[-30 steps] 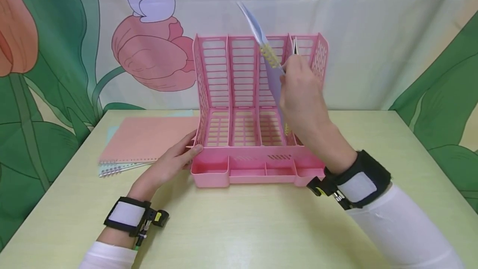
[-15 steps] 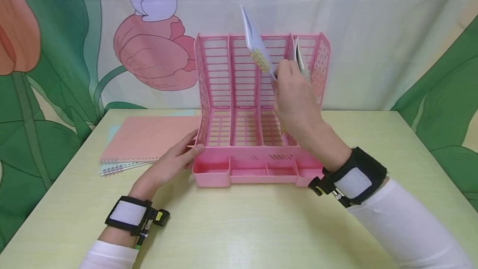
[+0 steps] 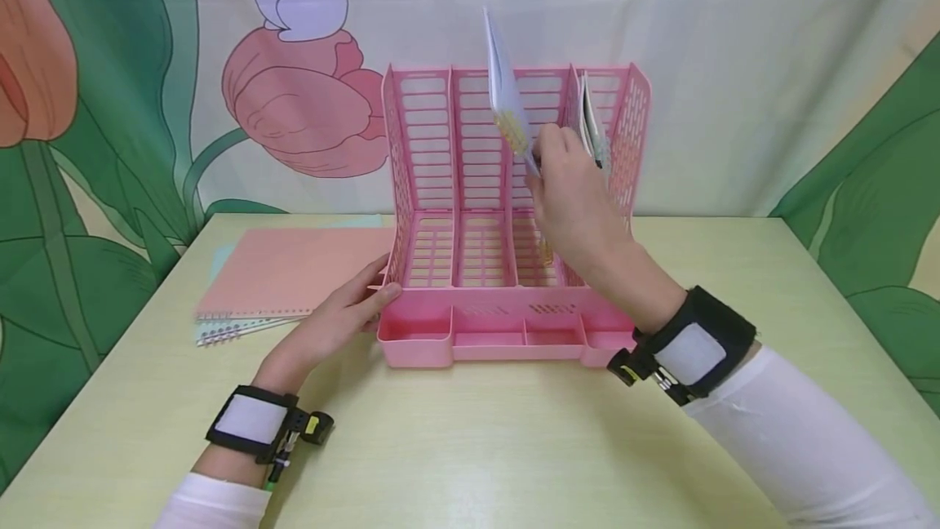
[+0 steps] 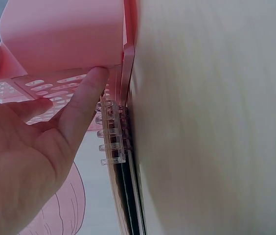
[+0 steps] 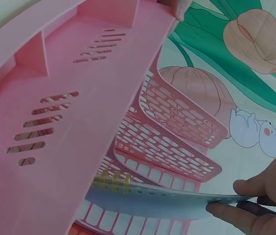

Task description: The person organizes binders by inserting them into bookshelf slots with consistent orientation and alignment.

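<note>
A pink desk organizer [image 3: 414, 355] with upright slots stands mid-table. My right hand [image 3: 580, 202] pinches a pale blue notebook [image 3: 503, 80] with yellow ring binding, which stands tilted over the third slot from the left. In the right wrist view, thumb and fingers hold the notebook [image 5: 162, 201] by one end, while its yellow rings reach down between the dividers. My left hand [image 3: 334, 325] rests against the organizer's left front corner, its thumb on the front edge. The left wrist view shows its fingers [image 4: 81, 107] extended along the pink plastic.
Several notebooks [image 3: 591, 121] stand in the rightmost slot, partly hidden by the right hand. Left of the organizer lies a stack of spiral notebooks with a salmon-coloured notebook [image 3: 294, 268] on top. A printed curtain [image 3: 720, 104] hangs behind the table.
My right hand has shifted left and slightly down with the blue notebook. More of the notebooks in the rightmost slot now shows. My left hand stays at the organizer's corner.
</note>
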Available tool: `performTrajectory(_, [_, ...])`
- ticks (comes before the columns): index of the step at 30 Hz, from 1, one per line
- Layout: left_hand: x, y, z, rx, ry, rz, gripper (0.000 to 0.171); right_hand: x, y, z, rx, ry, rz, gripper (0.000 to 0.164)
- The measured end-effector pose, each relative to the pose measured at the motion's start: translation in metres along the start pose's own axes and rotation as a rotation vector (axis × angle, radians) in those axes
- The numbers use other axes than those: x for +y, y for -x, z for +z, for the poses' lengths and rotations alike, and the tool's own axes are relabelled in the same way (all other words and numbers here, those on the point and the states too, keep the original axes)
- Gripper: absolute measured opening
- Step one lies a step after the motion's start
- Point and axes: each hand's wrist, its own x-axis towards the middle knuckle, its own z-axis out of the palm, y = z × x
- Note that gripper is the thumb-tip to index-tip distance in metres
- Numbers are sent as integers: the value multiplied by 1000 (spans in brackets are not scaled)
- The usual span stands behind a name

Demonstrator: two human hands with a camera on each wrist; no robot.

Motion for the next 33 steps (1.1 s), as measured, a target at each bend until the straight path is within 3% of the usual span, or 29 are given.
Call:
performTrajectory(10, [1,0,0,7,-4,-16,76,0,-2,10,-108,58,28,33])
performTrajectory(16, [0,-1,1,4,-4,-18,77,3,0,15,-122,79,38,41])
performTrajectory(23, [0,1,0,8,-9,-25,77,4,-3,23,-169,78,43,28])
performTrajectory(28, [-1,0,0,3,0,-20,76,9,-3,27,-179,61,86,29])
performTrajectory(33, [-1,0,0,0,10,-23,76,18,0,29,-157,54,70,29])
